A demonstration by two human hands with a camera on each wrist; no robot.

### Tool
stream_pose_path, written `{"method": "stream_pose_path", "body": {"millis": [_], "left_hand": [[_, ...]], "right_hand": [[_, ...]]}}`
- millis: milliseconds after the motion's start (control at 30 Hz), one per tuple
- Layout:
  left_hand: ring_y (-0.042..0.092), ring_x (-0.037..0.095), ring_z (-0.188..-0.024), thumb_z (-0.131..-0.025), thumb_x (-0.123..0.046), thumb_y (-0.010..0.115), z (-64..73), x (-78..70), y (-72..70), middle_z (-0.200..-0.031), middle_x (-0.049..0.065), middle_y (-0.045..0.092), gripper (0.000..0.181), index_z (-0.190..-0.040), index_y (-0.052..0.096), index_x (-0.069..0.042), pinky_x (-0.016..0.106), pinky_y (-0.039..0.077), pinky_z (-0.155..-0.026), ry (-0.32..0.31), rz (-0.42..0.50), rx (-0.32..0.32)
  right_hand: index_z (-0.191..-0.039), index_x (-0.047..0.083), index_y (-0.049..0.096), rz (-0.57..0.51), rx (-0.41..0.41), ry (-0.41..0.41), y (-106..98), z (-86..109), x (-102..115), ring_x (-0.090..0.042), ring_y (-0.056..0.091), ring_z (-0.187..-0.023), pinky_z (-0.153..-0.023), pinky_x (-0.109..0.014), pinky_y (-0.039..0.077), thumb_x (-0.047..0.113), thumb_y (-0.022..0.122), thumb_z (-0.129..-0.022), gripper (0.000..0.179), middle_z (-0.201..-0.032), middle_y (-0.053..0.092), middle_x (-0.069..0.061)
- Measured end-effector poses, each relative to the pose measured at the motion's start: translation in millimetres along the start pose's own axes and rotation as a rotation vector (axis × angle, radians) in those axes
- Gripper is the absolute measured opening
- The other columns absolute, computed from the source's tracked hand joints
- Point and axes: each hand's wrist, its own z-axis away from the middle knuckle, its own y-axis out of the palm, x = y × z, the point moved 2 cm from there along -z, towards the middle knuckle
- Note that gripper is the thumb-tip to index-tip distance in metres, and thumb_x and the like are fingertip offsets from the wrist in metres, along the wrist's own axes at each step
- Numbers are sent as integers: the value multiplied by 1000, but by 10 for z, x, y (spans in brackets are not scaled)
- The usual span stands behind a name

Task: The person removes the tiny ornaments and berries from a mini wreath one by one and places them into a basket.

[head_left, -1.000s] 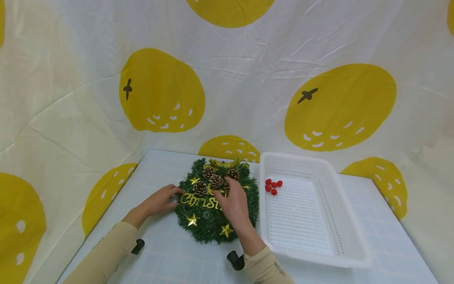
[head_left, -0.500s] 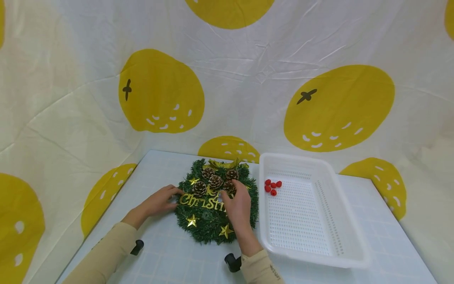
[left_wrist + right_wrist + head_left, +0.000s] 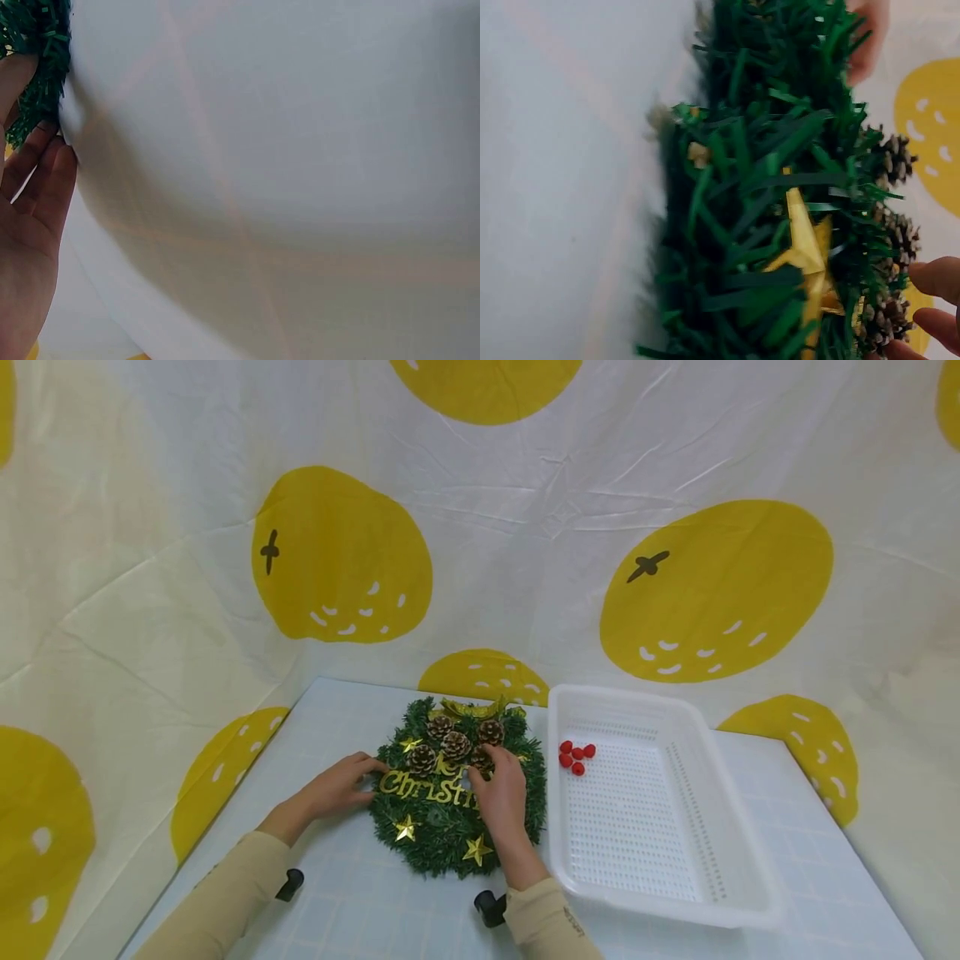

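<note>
**A light, bristly wreath (image 3: 442, 839) on the tabletop (image 3: 345, 877)**

The wreath lies flat, and from where I stand it looks light and springy. I'd expect its green tinsel needles to squash under a press and catch rather than slide. The rim seems the safest place to take hold. The gold lettering (image 3: 429, 790) across its middle and the gold stars (image 3: 405, 828) look thin, and might bend or come loose if pulled. The pine cones (image 3: 455, 745) on its upper half look stiff, dry and rough: easy to pinch by their sides, though the scales could chip.

At the wreath's left edge, the left hand (image 3: 341, 787) has its thumb and fingers well parted, the fingers fairly straight and touching the needles; it doesn't seem to clasp anything. Over the wreath's right half, the right hand (image 3: 501, 789) curves its thumb and fingers around the lower-right pine cone (image 3: 885, 322). How hard they press, I can't tell.

Just beside the wreath, on its right, sits a white basket (image 3: 652, 906), with red berries (image 3: 577, 753) inside near the wall facing the wreath. Behind hangs a fruit-patterned cloth (image 3: 517, 568).
</note>
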Motion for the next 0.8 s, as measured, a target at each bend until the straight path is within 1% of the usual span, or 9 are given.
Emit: {"method": "stream_pose_path", "body": {"millis": [133,367,633,733,800], "left_hand": [[58,27,-102,-86,-8,70,5,5,4,-114,9,59,38,-122,61,-7,46,51,-86,-4,-1,-3],[58,28,-101,-85,-7,70,-11,2,-9,-113,9,59,38,-122,62,-7,47,50,-86,1,-2,-6],[58,27,-100,-85,-6,70,-13,19,7,-113,9,59,38,-122,62,-7,46,50,-85,3,-8,-3],[58,27,-100,-85,-7,70,-13,23,10,-113,9,59,38,-122,62,-7,45,51,-85,11,-4,-1],[58,27,-100,-85,-7,70,-13,26,14,-113,9,59,38,-122,62,-8,45,51,-84,15,-3,0]], "right_hand": [[-125,2,64,17,-5,-12,34,-11,-43,-40,54,-118,-91,-56,48,11,71,-88,38,-130,56,-21],[-127,2,63,40,-6,-44,44,-34,-41,-40,55,-116,-89,-55,49,9,70,-89,39,-130,55,-22],[-127,3,61,125,-17,-88,88,-42,-72,-37,59,-110,-84,-51,53,7,73,-86,43,-129,56,-21],[-127,4,61,150,-28,-107,96,-46,-85,-36,61,-106,-82,-49,53,7,74,-86,43,-127,57,-20],[-125,4,62,160,-41,-118,96,-46,-88,-34,63,-100,-78,-48,54,7,74,-86,40,-125,58,-19]]}}
